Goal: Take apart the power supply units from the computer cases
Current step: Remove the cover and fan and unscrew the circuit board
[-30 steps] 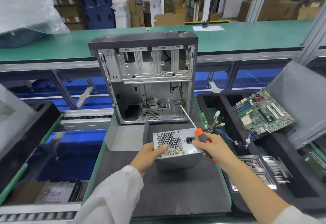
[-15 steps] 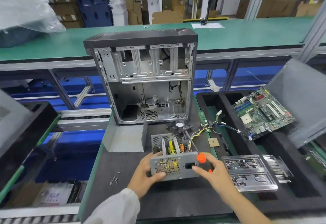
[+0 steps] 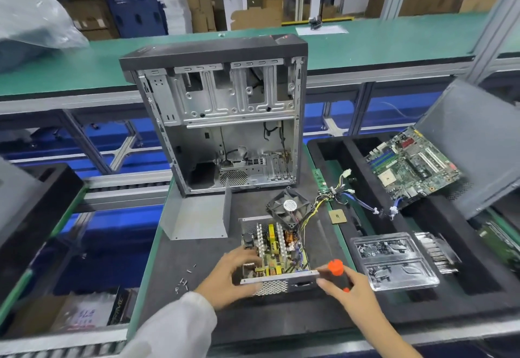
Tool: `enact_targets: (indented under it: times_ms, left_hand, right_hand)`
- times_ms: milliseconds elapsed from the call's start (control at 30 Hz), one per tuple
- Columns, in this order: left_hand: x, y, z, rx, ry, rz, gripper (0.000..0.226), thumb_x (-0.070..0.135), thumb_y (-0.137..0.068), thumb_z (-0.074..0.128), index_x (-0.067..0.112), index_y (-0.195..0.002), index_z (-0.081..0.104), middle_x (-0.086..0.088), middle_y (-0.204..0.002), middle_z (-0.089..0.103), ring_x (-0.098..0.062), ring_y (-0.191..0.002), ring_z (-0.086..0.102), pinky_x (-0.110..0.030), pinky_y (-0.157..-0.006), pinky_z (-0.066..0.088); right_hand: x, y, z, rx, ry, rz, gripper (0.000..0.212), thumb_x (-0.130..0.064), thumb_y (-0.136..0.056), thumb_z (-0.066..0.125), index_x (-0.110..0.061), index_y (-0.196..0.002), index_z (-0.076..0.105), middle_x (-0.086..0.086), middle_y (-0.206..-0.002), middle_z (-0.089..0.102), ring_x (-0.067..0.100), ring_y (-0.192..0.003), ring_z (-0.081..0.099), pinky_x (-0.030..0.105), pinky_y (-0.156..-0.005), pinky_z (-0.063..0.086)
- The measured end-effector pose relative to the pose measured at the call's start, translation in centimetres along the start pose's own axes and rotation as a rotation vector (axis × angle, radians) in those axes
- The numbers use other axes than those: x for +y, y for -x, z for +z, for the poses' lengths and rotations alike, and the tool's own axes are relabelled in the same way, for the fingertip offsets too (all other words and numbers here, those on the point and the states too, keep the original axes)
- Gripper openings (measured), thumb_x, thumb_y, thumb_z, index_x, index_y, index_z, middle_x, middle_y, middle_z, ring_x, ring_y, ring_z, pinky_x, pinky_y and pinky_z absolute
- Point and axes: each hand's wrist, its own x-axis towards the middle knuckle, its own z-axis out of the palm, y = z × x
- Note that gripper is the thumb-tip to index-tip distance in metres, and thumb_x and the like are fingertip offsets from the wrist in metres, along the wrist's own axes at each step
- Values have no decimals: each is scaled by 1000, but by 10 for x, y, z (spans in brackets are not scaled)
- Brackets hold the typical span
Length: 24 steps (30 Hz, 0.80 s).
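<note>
While its cover is off, power supply unit shows bare circuitry, left hand grip clasping it, right hand grip closed around screwdriver

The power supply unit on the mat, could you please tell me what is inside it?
Inside the open power supply unit: a circuit board with pale heatsinks, a yellow transformer and a copper coil. The left hand covers its near-left corner; nothing under the board shows.

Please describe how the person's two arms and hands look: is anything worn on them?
Both hands are bare, without gloves. The left hand comes out of a loose white sleeve that ends at the wrist. The right hand has a bare forearm as far as the picture shows. No rings, watch or markings are visible.
</note>
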Motion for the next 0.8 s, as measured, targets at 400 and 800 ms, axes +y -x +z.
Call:
enact_targets:
  times_ms: [400, 800]
  left_hand:
    - [73, -109, 30, 450, -223, -145, 110, 67, -67, 74, 12, -149, 24, -2, -150, 34, -19, -140, 27, -39, -118, 21]
    - [43, -116, 50, 639, -293, -73, 95, 66, -69, 70, 18, -143, 34, 2, -135, 52, -20, -127, 40, -34, -112, 20]
  right_hand:
    - [-5, -50, -7, -71, -40, 279, 8, 2, -77, 74, -3, -76, 69, 6, -62, 64, 16, -55, 58, 24, -55, 50]
    - [2, -67, 9, -210, 313, 44, 16, -13, -73, 79, -19, -76, 66, -5, -72, 69, 9, -66, 59, 26, -68, 50]
